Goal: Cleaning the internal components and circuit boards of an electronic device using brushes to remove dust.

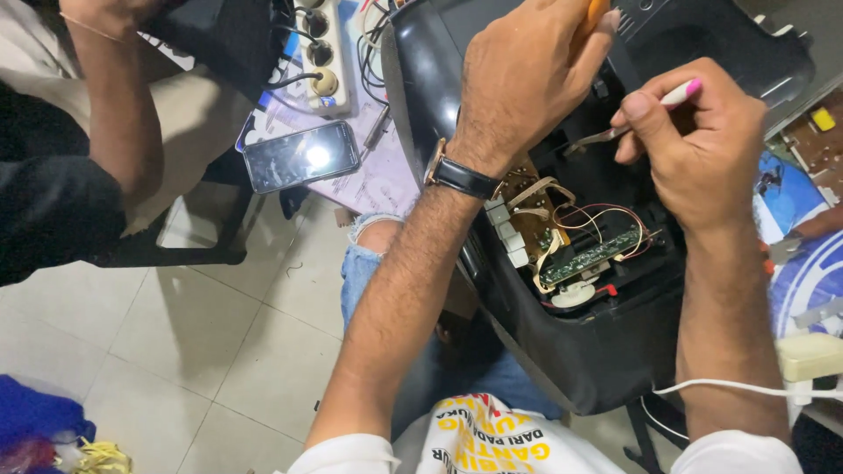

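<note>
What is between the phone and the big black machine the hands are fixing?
In the head view, a pale printed paper sheet lies between the phone and the black appliance casing; a thin metal tool rests on it.

A smartphone (301, 155) lies face up, its dark screen catching a light reflection, on a pale printed sheet (379, 180). Just above it sits a white power strip (323, 53) with black cables (373, 48) plugged in and trailing across it. At upper left, another person's forearm (118, 105) hangs down in front of a low black frame (189, 254). The floor (176, 351) is light tile. A heap of blue cloth (39, 417) occupies the lower left corner — yellow scraps (98, 456) lie beside it. At far right a brown circuit board (821, 140) rests, well apart from a cream plug (810, 355) with a white cord (729, 386).
</note>
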